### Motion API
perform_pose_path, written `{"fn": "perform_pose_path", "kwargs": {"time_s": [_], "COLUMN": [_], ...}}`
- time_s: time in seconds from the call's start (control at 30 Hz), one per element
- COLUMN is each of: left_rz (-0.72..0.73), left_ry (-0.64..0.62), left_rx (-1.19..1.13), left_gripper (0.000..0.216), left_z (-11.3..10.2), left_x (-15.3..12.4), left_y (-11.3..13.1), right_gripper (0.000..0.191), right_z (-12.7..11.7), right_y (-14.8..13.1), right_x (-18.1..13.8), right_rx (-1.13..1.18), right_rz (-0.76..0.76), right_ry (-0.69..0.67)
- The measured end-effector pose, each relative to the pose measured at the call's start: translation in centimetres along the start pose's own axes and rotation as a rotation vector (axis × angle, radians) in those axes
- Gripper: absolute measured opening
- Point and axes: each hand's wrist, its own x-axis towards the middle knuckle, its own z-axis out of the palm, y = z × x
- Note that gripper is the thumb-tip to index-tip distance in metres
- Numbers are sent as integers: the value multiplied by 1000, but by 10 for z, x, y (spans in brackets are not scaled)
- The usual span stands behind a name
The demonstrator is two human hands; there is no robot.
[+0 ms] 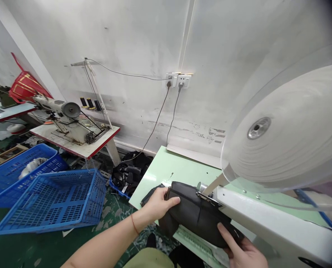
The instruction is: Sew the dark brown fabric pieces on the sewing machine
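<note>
Left hand (158,205) clasping one end and right hand (244,252) the other of a black piece (187,210), smooth, faintly sheened, bowed, a seam or crease crossing it, at the green table (179,165), by the metal guide (210,200), below the white roll (297,130)

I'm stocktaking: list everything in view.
Workpiece: 1, black, lower middle
Near table: 1, green, middle
Reel: 1, white, right
Machine arm: 1, white, below reel
Far table: 1, white, left
Sewing machine: 1, pale, left
Spools: 3, black, left
Large baskets: 2, blue, lower left
Heap: 1, black, between tables
Bundle: 1, red, far left
Sockets: 2, white, upper middle
Wall: 1, white, behind
Left hand: 1, bare, on workpiece
Right hand: 1, bare, on workpiece
</note>
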Motion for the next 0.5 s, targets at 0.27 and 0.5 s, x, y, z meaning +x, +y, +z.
{"fn": "perform_pose_path", "kwargs": {"time_s": [0.27,0.5], "left_rz": [-110,-192], "left_ry": [-84,-84], "left_rx": [-230,-310], "left_gripper": [52,53], "left_z": [0,3], "left_x": [25,8], "left_y": [-6,-4], "right_gripper": [55,36], "right_z": [27,24], "right_y": [-15,26], "right_x": [11,12], "right_rx": [326,258], "right_rz": [86,-9], "right_ry": [-31,-142]}}
